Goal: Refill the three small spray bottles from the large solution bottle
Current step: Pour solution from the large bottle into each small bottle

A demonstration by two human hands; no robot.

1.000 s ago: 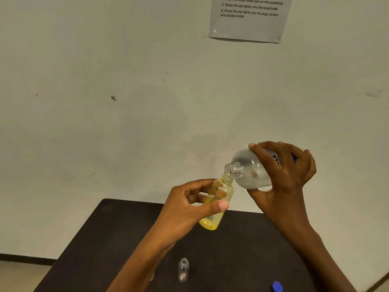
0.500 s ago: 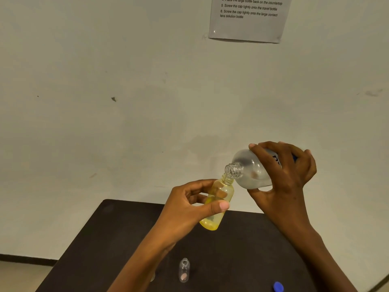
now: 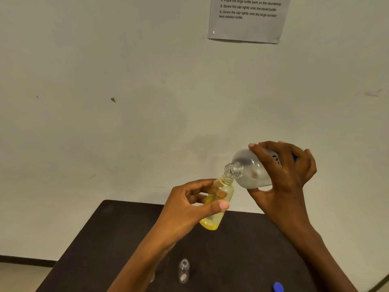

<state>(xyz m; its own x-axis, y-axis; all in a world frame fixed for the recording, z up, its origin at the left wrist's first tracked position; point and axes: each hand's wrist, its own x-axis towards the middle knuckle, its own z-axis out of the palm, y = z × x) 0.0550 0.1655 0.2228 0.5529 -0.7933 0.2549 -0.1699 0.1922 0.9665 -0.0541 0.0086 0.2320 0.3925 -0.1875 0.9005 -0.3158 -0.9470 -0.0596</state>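
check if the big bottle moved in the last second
No. The large bottle in the right hand sits just where it was against the table corner and wall notice.

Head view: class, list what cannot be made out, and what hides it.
All in the head view.
Large frosted solution bottle: label and base covered by the right hand.
White paper notice on wall: upper steps cut off by top edge.
Small blue cap: partly cut off by bottom edge.

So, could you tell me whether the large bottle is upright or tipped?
Tipped. The large bottle lies nearly sideways in the right hand, its uncapped neck angled down at the mouth of the small yellow bottle.
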